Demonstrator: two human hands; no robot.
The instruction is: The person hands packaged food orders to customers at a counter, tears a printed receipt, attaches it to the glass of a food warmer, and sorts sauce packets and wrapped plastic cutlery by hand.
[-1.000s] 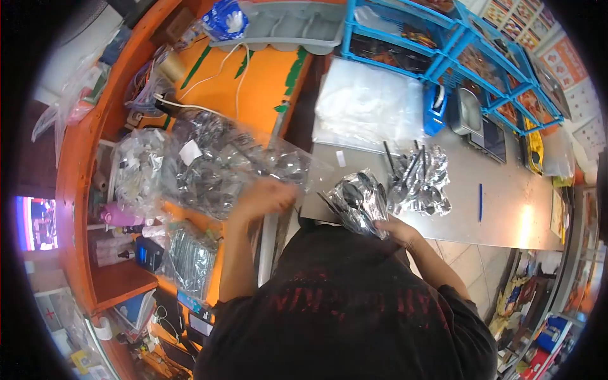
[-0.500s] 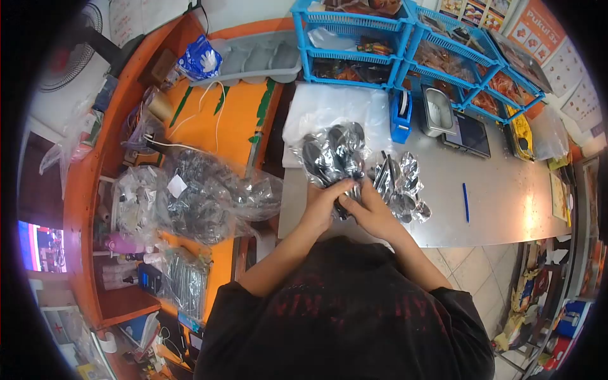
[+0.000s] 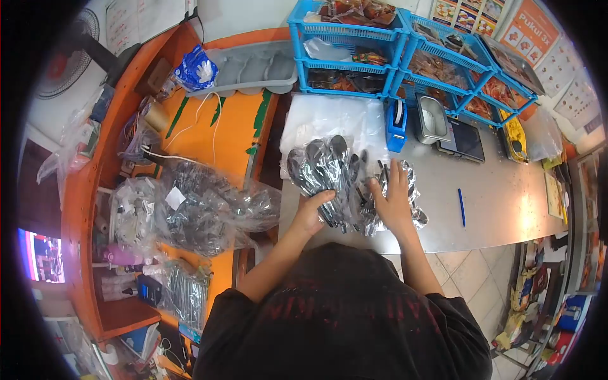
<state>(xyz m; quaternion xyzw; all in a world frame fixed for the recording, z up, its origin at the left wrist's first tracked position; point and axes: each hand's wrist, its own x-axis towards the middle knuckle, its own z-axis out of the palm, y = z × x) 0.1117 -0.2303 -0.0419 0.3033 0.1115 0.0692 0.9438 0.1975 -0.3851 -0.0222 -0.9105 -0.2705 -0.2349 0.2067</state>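
Observation:
My left hand is closed round a bundle of black spoons in clear wrappers, with the spoon bowls pointing away from me. To the right, my right hand has its fingers stretched out over a second group of wrapped spoons on the metal table. Its palm hides part of that group. White plastic sheets lie behind the held bundle.
Blue tiered baskets stand at the back, with a blue tape dispenser and a metal container before them. A blue pen lies on the right. Clear bags cover part of the orange counter on the left.
My hands have moved apart. My right hand has let go of the bundle and moved right over the other spoons, its fingers now spread. The bundle stays in my left hand, slightly lower.

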